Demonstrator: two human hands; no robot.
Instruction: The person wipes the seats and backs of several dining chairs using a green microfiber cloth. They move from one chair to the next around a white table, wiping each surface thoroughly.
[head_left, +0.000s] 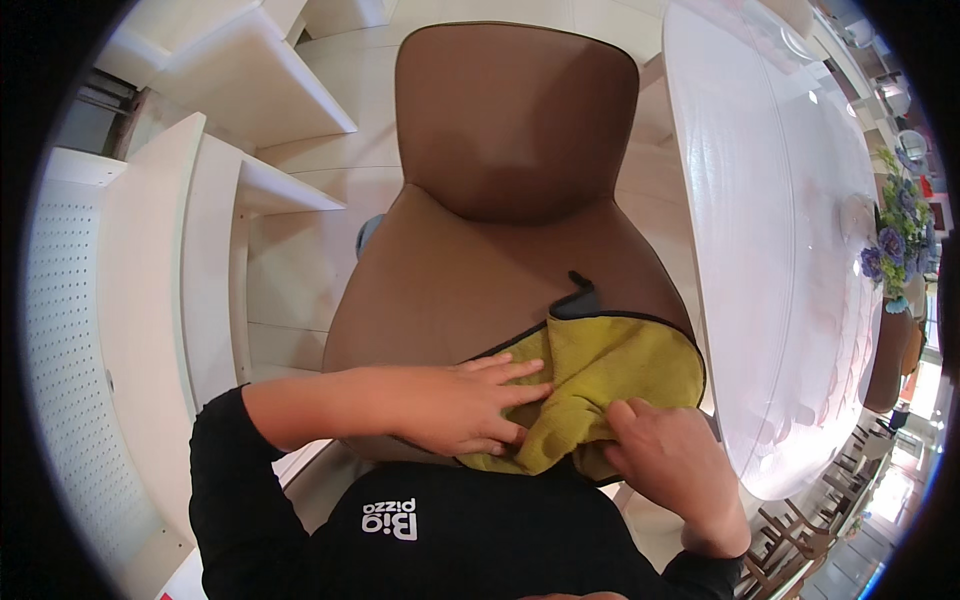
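A brown upholstered chair stands before me, its backrest (517, 112) at the far side and its seat (427, 277) nearer. Over the seat's near right part lies a rumpled yellow-green cloth (637, 349) with a dark edging. One corner of it is folded over, showing a grey underside and a black loop. My left hand (476, 409) rests on the cloth's left part, palm down with fingers spread. Bunched cloth is pinched between the fingers of my right hand (660, 446) at the seat's near right edge.
To the right, close beside the chair, runs a glossy white table (750, 225) with flowers (892, 247) at its far side. White panel furniture (150, 262) stands to the left, with a perforated panel (64, 315). More wooden chairs (795, 540) appear at lower right. Pale tiles (289, 277) cover the floor.
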